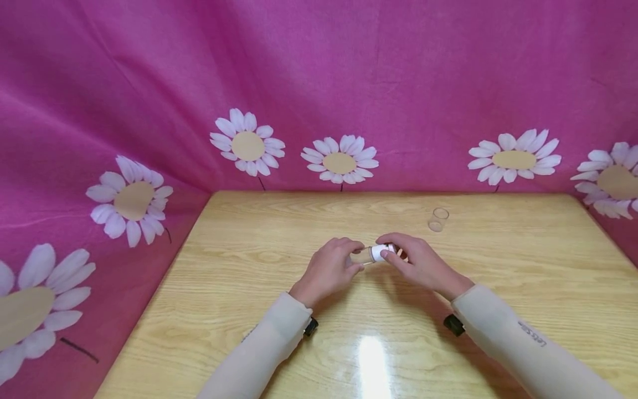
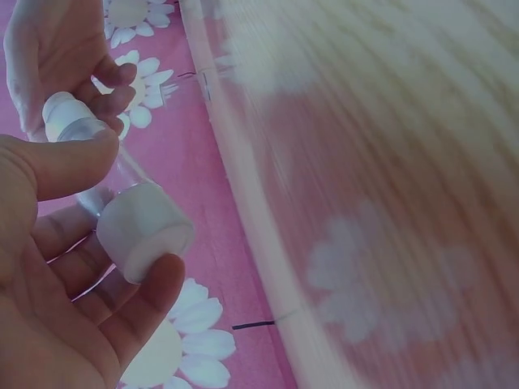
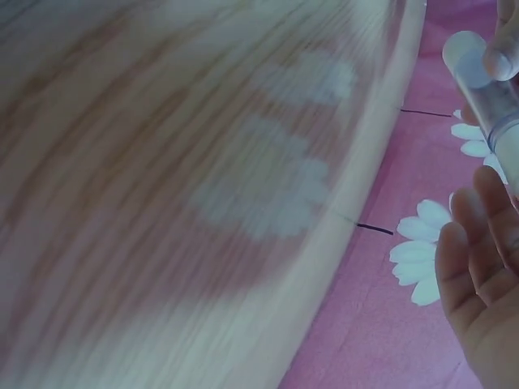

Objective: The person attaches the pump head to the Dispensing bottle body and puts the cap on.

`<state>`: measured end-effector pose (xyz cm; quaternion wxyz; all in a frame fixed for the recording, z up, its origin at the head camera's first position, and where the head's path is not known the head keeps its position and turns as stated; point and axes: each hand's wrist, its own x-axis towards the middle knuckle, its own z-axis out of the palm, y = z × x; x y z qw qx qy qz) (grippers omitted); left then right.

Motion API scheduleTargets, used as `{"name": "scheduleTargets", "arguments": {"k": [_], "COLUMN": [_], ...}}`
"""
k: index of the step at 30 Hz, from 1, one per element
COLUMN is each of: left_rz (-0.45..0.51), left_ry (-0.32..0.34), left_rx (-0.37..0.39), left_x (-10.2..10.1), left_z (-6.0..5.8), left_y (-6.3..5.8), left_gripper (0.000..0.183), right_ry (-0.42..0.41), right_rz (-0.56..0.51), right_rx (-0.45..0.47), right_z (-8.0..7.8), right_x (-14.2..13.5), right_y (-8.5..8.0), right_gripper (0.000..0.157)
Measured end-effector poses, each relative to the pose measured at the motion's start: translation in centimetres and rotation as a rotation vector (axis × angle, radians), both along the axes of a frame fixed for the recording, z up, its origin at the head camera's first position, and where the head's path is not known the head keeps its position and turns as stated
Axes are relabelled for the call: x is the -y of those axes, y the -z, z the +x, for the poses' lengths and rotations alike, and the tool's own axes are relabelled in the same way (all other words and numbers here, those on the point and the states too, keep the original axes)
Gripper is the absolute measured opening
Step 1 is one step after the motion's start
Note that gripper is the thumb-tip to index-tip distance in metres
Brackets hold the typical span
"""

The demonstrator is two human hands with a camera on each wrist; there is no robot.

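A small bottle (image 1: 365, 256) with a clear body and a white upper part lies sideways between both hands, above the table. My left hand (image 1: 329, 269) grips its clear end between thumb and fingers. At the other end, my right hand (image 1: 421, 263) pinches the white part between thumb and forefinger. In the left wrist view the bottle's thick whitish base (image 2: 146, 231) rests against the left fingers, and a narrower top points towards the right hand (image 2: 69, 49). The right wrist view shows the bottle (image 3: 491, 105) only partly, at its edge.
A clear, hollow cap or small cup (image 1: 438, 220) stands on the wooden table (image 1: 249, 244), beyond the right hand. Pink cloth (image 1: 399, 83) printed with white daisies hangs behind the table and along its left side.
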<state>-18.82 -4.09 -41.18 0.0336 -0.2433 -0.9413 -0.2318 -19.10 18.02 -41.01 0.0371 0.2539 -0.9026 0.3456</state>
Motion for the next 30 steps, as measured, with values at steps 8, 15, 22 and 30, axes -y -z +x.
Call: {"name": "scheduleTargets", "arguments": {"k": [8,15,22,30], "left_rz": [0.031,0.083,0.111,0.212], "left_ry": [-0.011,-0.032,-0.062,-0.096], "left_rx": [0.02,0.073,0.14,0.161], "left_x": [0.4,0.5,0.8,0.4], "left_z": [-0.2,-0.4,-1.0,-3.1], "left_y": [0.4,0.1,-0.4,-1.6], "left_gripper": [0.038,0.036,0.034,0.041], "right_ry": [0.018,0.024,0.025,0.033], "right_rz": [-0.007,0.029,0.055,0.059], "right_rx": [0.04,0.058,0.054,0.078], "right_z": [-0.1,-0.3,-0.6,-0.7], "right_x": [-0.7,-1.3,-1.3,-1.4], "right_y": [0.2,0.1,0.2,0.3], "right_gripper": [0.03,0.035,0.038,0.032]}}
